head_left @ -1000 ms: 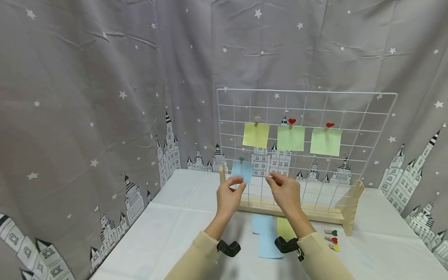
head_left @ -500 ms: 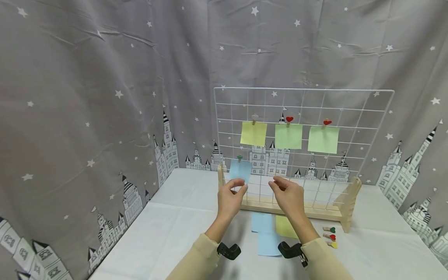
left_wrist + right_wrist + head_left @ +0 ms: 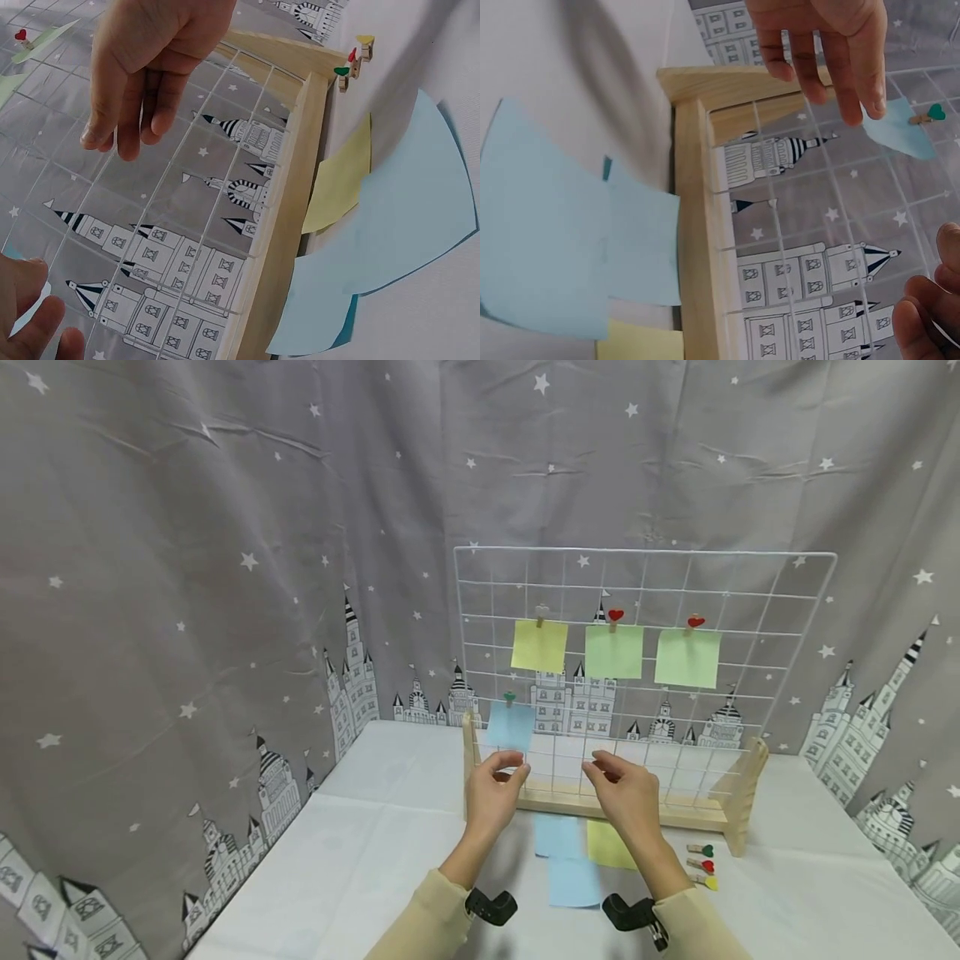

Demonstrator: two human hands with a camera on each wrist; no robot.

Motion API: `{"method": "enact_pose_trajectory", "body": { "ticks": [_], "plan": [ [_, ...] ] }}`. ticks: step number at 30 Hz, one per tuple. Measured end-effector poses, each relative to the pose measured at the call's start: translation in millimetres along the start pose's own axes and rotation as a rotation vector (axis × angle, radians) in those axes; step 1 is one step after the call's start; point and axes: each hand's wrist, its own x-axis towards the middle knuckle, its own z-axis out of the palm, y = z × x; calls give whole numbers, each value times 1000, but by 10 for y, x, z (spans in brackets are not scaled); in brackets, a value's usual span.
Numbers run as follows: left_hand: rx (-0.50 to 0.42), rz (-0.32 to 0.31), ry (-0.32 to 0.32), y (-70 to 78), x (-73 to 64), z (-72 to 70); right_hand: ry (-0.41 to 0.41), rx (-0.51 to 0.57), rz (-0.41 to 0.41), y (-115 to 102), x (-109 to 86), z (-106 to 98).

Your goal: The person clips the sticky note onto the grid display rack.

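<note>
On my head feed I found the left hand (image 3: 491,793) before the lower left part of the wire grid (image 3: 645,551), its fingers loosely bent with the thumb tip close to them; I saw nothing in its grasp. The right hand (image 3: 628,793) was raised before the grid nearer the middle, well apart from the other, its fingers relaxed and pointing downward in the left wrist view; it likewise had hold of nothing.

The hung blue note (image 3: 512,725) was at the lower left of the grid, fixed near its top edge by a green heart clip (image 3: 510,697). In the head view the left hand met the note's lower edge; whether it touched the paper I could not tell.

Higher up I noted three sheets in a row: a yellow note (image 3: 538,646) under a pale clip (image 3: 542,612), then a middle green note (image 3: 613,653) and an outer green note (image 3: 687,658), each under a red heart clip (image 3: 616,615).

The grid stood in a wooden base (image 3: 693,817) on a white tabletop (image 3: 360,860). Between the forearms lay overlapping blue sheets (image 3: 573,882), with a yellow sheet (image 3: 609,845) beside them, partly hidden by the right forearm. Near the base's right end I counted three loose clips (image 3: 707,866): green, red and yellow. A grey curtain (image 3: 225,527) with printed stars and castles hung behind.
</note>
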Motion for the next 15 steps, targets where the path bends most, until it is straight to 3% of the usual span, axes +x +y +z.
{"method": "enact_pose_trajectory", "body": {
  "ticks": [6,15],
  "plan": [
    [-21,11,-9,-30,-39,21,-15,8,21,29,-54,-1],
    [4,-27,-64,-79,-150,51,-13,-6,57,128,-126,-34]
  ]
}}
